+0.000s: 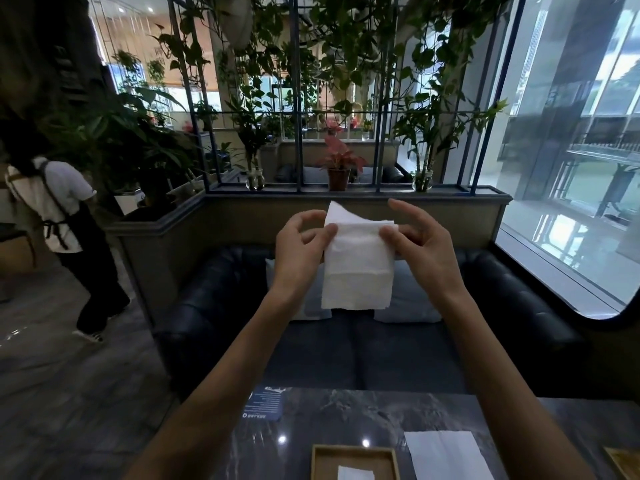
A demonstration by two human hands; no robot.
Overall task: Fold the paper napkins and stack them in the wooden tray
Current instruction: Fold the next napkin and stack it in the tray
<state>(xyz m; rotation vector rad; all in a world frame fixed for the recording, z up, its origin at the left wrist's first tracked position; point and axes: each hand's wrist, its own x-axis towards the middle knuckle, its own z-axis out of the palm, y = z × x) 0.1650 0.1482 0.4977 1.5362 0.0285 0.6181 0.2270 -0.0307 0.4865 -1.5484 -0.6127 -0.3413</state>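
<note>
I hold a white paper napkin (358, 265) up in the air in front of me, well above the table. My left hand (301, 247) pinches its left edge near the top, and my right hand (420, 244) pinches its right edge near the top. The napkin hangs down, with one upper corner peeled up. At the bottom of the view stands the wooden tray (353, 452), holding a small folded white napkin (355, 473). Another white napkin (446, 455) lies flat on the table just right of the tray.
The dark marble table (346, 415) carries a blue card (265, 403) at its far left. A dark sofa (381, 341) with pillows faces me, a planter ledge behind it. A person in an apron (62, 230) stands on the left. A wooden object (625, 460) sits far right.
</note>
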